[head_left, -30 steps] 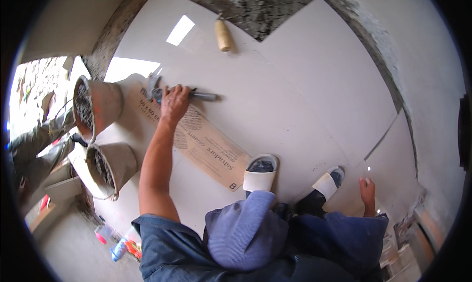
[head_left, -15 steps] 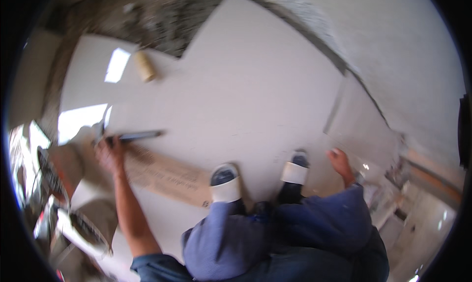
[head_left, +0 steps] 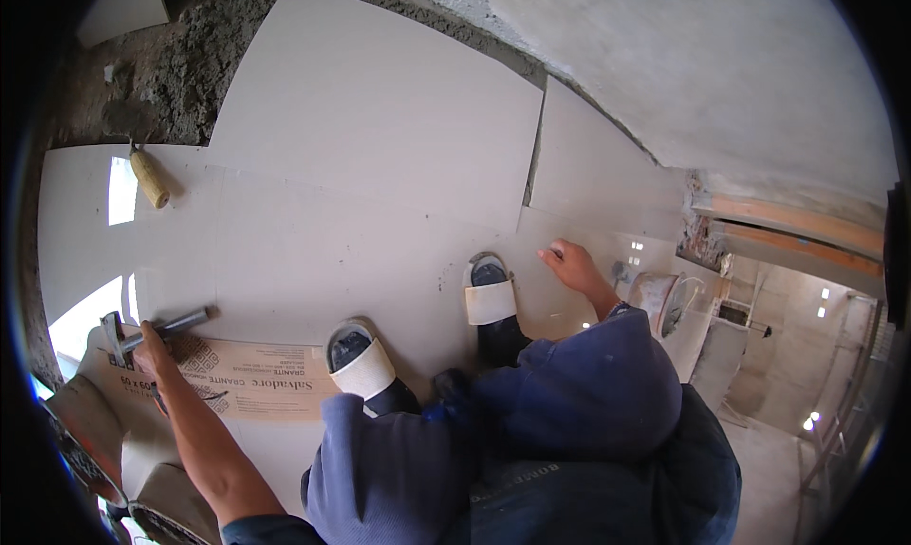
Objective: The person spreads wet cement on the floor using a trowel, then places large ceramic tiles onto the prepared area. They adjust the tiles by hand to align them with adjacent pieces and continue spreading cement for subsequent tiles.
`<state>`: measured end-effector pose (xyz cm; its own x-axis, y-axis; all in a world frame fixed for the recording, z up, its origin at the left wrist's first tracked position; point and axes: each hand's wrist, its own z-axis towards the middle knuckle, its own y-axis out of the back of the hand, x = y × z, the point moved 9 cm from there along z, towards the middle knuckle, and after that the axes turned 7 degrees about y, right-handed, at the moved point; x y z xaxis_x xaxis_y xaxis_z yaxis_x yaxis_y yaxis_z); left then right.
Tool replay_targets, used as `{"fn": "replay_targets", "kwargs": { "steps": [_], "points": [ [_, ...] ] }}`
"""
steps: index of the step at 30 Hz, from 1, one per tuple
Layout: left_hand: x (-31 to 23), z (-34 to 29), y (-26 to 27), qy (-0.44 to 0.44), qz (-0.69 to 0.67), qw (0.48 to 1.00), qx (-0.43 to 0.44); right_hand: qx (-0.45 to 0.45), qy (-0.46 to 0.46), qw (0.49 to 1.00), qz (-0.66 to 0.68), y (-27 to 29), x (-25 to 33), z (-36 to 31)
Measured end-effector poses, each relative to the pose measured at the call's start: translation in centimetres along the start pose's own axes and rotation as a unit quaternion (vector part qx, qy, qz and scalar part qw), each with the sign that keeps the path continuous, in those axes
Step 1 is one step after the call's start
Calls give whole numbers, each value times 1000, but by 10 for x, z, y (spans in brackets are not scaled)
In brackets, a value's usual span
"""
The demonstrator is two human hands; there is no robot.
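My left hand (head_left: 150,351) is closed round a hammer (head_left: 180,324) close to its metal head, above a brown printed cardboard piece (head_left: 270,382). The hammer's handle points right. My right hand (head_left: 575,268) hangs over the pale floor tiles with its fingers curled in; whatever they may hold is hidden. Ahead lies a large pale tile (head_left: 380,99), with a dark gap between it and the tile on its right (head_left: 598,156). A trowel with a yellowish handle (head_left: 149,178) rests at the tile edge, its blade over wet mortar (head_left: 185,56).
My sandalled feet (head_left: 492,303) stand on the tiles. Mortar-stained buckets (head_left: 85,441) crowd the lower left. Another bucket (head_left: 661,301) is at the right, near wooden boards (head_left: 797,224). A rough plastered wall (head_left: 683,61) borders the tiles.
The view has swung right, and the floor and trowel have shifted left in it. My left hand still grips the hammer. My feet stand farther left in the picture.
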<state>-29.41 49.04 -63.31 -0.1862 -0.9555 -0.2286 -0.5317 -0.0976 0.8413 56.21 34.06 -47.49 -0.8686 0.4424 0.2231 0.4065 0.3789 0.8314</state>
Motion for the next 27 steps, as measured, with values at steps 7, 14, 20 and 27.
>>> {"fn": "replay_targets", "kwargs": {
  "steps": [7,14,20,27],
  "points": [
    [27,-51,9,24,-363,931,24,-13,57,998,13,31,37,34],
    [-103,-335,-21,-165,-212,928,260,129,310,891,307,16,223,96],
    [-176,-562,-124,-276,-48,840,464,182,352,738,546,39,271,83],
    [-181,-670,-233,-467,-61,765,440,5,97,775,625,69,84,128]
  ]
}}
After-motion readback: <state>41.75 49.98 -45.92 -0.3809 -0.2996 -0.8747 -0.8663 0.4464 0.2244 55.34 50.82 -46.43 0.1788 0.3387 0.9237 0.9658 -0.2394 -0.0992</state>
